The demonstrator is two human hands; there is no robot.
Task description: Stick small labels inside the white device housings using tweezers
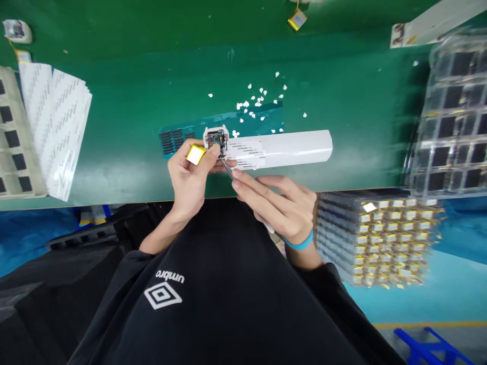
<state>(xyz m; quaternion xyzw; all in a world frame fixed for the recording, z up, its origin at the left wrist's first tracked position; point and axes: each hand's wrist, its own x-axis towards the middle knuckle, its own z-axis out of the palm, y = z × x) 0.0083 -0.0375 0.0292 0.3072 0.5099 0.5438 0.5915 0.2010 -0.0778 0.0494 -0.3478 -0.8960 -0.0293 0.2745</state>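
Observation:
My left hand [192,175] grips a small white device housing [206,133] that is open, with a circuit board [216,137] showing inside. My left thumb presses on the board. A yellow-edged battery [195,154] lies against the fingers of that hand. My right hand [279,205] is closed on slim metal tweezers [228,169], their tips at the lower edge of the housing; the exact contact is hidden. Beneath and to the right of the hands lies a white printed label strip [292,148]. Small white round stickers [258,101] are scattered beyond it.
Several small black parts [171,142] sit on a blue sheet [224,119]. White printed sheets [63,121] and a compartment tray [23,147] lie left. Clear trays [449,116] stand right, above stacked trays of batteries [388,238]. Another battery [297,20] lies at the back.

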